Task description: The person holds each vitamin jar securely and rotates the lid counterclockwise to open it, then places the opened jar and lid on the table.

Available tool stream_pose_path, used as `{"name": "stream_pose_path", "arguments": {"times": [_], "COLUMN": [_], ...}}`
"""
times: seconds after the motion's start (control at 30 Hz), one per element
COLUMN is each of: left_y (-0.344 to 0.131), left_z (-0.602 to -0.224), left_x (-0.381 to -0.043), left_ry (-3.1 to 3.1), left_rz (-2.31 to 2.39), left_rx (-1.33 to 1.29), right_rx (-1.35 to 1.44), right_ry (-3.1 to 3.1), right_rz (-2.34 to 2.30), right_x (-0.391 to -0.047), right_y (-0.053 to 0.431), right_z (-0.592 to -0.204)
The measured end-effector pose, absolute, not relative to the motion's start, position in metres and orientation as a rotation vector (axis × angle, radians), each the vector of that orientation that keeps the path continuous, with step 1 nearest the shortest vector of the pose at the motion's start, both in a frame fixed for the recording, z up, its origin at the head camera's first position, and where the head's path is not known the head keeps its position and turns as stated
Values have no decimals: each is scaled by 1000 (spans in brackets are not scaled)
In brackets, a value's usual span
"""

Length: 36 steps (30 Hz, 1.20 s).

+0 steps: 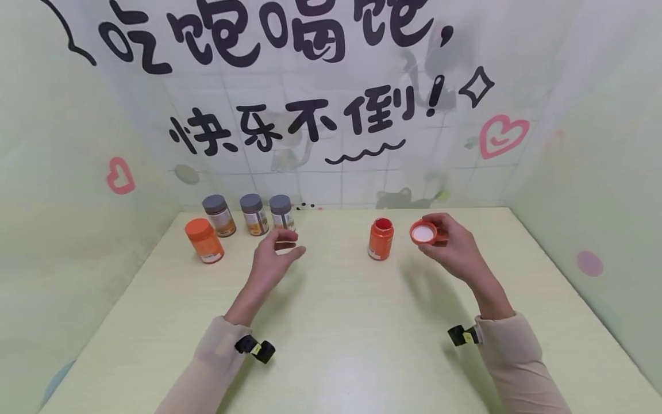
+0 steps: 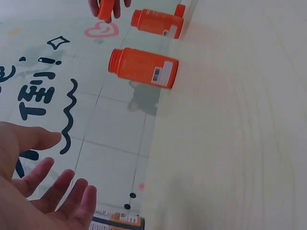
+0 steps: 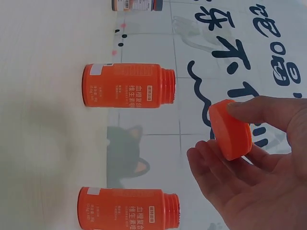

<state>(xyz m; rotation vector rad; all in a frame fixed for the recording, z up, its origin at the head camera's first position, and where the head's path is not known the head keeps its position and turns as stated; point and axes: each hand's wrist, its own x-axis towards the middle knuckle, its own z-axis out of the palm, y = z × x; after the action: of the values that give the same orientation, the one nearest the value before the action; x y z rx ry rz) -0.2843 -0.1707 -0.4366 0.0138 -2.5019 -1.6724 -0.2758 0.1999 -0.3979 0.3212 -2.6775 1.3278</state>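
My right hand (image 1: pixel 455 244) pinches an orange screw lid (image 3: pixel 231 129) between thumb and fingers, clear above the table; its white-lined inside faces the head camera. Left of it stands an uncapped orange bottle (image 1: pixel 380 240), upright. A second uncapped orange bottle (image 3: pixel 127 208) shows in the right wrist view, mostly hidden behind my right hand in the head view. My left hand (image 1: pixel 274 256) hovers with loosely bent fingers and holds nothing. Just beyond it is a grey-capped bottle (image 1: pixel 281 211).
At the back left are two more grey-capped bottles, one in the middle (image 1: pixel 254 215) and one further left (image 1: pixel 219 216). A capped orange bottle (image 1: pixel 204 241) stands in front of them. The pale table (image 1: pixel 331 333) meets a printed back wall (image 1: pixel 341 187) and side walls.
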Motion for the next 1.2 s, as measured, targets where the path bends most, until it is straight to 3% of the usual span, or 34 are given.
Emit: {"name": "stream_pose_path", "arguments": {"times": [0.3,0.53,0.83,1.2], "left_y": [-209,-238,-260,-283], "left_z": [-422,-413,-420,-433], "left_x": [-293,-292,-295,-302], "left_ry": [-2357,-2200,-2006,-2058], "left_rz": [-1422,-1348,-1163,-1499], "left_rx": [3,187,439,683], "right_rx": [148,-27,-38,-66], "right_ry": [-2753,-2854,-2993,-3085], "right_rz": [1287,1345,1390,1389], "right_x": [-291,-313,-327,-333], "right_y": [187,181,178,177], "right_z": [-406,-425,-450,-466]}}
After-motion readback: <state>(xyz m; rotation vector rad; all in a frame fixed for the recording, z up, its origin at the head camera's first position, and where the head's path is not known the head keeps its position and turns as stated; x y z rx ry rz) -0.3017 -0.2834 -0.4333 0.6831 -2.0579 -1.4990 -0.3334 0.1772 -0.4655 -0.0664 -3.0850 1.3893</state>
